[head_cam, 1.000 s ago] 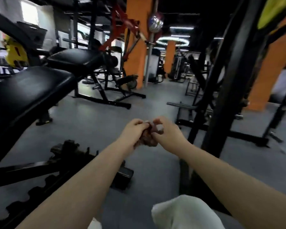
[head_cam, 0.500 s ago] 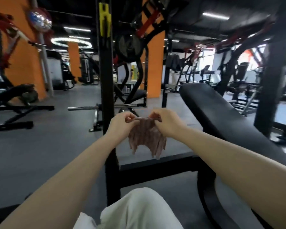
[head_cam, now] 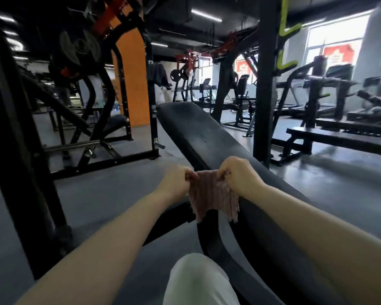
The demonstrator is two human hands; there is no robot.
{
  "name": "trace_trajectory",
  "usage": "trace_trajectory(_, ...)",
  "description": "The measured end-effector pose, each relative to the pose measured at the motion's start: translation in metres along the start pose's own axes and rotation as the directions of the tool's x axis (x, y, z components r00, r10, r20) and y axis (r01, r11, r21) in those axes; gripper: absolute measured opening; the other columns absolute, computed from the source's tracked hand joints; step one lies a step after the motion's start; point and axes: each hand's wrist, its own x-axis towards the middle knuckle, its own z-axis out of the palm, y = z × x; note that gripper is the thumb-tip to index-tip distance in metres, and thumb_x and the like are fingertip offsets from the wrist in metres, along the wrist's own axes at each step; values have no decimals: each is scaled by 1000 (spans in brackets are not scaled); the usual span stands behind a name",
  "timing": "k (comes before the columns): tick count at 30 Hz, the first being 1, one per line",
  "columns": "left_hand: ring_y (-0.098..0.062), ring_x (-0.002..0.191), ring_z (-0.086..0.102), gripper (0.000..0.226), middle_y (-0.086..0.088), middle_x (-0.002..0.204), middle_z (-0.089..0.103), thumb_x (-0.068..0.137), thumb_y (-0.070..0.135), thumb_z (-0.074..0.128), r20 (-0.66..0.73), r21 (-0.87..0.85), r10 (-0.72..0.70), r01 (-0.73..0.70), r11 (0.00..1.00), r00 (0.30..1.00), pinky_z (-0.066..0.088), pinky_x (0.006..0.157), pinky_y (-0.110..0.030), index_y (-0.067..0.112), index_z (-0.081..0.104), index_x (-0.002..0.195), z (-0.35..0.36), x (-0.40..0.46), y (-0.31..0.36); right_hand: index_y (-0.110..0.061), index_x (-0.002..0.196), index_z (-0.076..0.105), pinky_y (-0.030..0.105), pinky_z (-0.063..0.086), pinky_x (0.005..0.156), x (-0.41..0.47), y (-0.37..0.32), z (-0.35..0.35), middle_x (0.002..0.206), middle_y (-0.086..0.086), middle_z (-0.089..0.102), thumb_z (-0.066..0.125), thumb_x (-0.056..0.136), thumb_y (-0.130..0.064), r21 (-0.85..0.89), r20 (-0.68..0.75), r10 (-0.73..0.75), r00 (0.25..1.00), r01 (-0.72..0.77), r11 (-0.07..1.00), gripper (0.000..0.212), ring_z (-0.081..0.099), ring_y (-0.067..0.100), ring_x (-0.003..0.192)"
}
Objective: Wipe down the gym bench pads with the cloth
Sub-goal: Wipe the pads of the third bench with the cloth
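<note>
Cloth: a small pinkish-brown ribbed fabric cloth [head_cam: 211, 194] hangs in the air between both hands, pinched along its top edge, its lower edge loose and uneven. It overlaps the near left edge of the bench pad in this view; whether it touches the pad cannot be told.
Left hand: the left hand [head_cam: 174, 183] has its fingers curled closed on the cloth's upper left corner.
Right hand: the right hand [head_cam: 240, 175] has its fingers closed in the same pinch on the upper right corner.
Why held so: with a corner in each hand the cloth is spread open, which looks like readying a flat face for wiping rather than wiping itself.
Bench pad: a long black vinyl-covered bench pad [head_cam: 198, 130] slopes up and away from the hands, its far end raised, its near end passing under the right forearm. Its surface looks bare; no cloth lies on it.
Stage: by my reading the wipe has not yet begun on this pad.
Next move: likely lowering the spread cloth onto the near end of the pad.
Person: a leg in white fabric [head_cam: 198, 282] shows at the bottom, just left of the pad's frame.
Surroundings: a black steel rack upright [head_cam: 15, 150] stands to the left on the grey floor [head_cam: 110, 194], well apart from the cloth.
</note>
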Motion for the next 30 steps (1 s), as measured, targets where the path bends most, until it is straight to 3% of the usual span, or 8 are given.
trace_trajectory(4, -27, 82, 59, 19, -13, 84, 62, 84, 4, 53, 81, 39, -9, 6, 999, 997, 37, 62, -26, -2, 71, 87, 54, 33, 2, -13, 90, 72, 35, 48, 84, 7, 54, 22, 106, 2, 56, 48, 85, 1, -11, -4, 135, 991, -135, 991, 28, 57, 24, 99)
trace_trajectory(7, -25, 100, 53, 26, -11, 110, 54, 89, 16, 52, 94, 140, -37, 23, 990, 995, 43, 83, -32, 2, 66, 106, 80, 52, -9, -16, 122, 60, 32, 34, 100, 9, 67, 44, 141, 2, 35, 48, 92, -17, -201, 42, 144, 989, -133, 970, 33, 33, 25, 130)
trace_trajectory(10, -22, 114, 48, 28, -8, 125, 49, 91, 7, 53, 25, 179, -63, 57, 982, 998, 35, 94, -25, 5, 61, 118, 90, 64, -32, -18, 141, 36, 32, 18, 114, 10, 64, 68, 156, 2, 10, 48, 95, -28, -332, 67, 12, 998, 11, 943, 49, 8, 22, 142)
trace_trajectory(16, -6, 93, 44, 27, 1, 107, 50, 94, 0, 43, -101, 123, 29, -16, 992, 994, 32, 73, -3, 3, 62, 113, 88, 86, -61, -14, 150, -13, 41, -1, 117, 24, 58, 104, 157, 11, -18, 29, 101, -43, -359, 177, 46, 983, 21, 933, 70, -10, 37, 145)
trace_trajectory(20, -18, 103, 52, 28, -8, 118, 57, 92, 0, 48, -149, 156, 154, -130, 979, 977, 36, 86, -13, 3, 62, 116, 75, 117, -77, 3, 143, 2, 50, 7, 115, 57, 35, 119, 152, 28, 1, 60, 84, -48, -483, 57, 53, 997, -19, 876, 98, 6, 43, 143)
trace_trajectory(22, -26, 111, 52, 30, -9, 123, 57, 92, 5, 49, -157, 319, 236, -177, 931, 959, 42, 92, -33, 7, 61, 119, 60, 142, -93, 0, 142, -19, 50, -5, 115, 89, 31, 121, 150, 21, -24, 42, 96, -47, -509, 83, 70, 994, -18, 860, 90, -15, 38, 143)
trace_trajectory(24, -29, 108, 55, 31, -7, 123, 58, 90, 6, 51, -173, 474, 345, -229, 850, 923, 48, 87, -41, 6, 62, 119, 40, 168, -111, -5, 146, -20, 48, -8, 115, 126, 22, 117, 155, 16, -22, 26, 101, -43, -497, 75, 96, 993, -46, 866, 75, -18, 35, 143)
trace_trajectory(30, -20, 135, 26, 42, 3, 151, 30, 101, 23, 30, -189, 665, 346, -139, 734, 919, 26, 103, -37, 17, 41, 141, -18, 228, -142, -10, 150, -11, 47, -6, 115, 226, -6, 124, 159, 10, -13, 24, 101, -38, -472, 56, 80, 995, -44, 881, 67, -15, 30, 145)
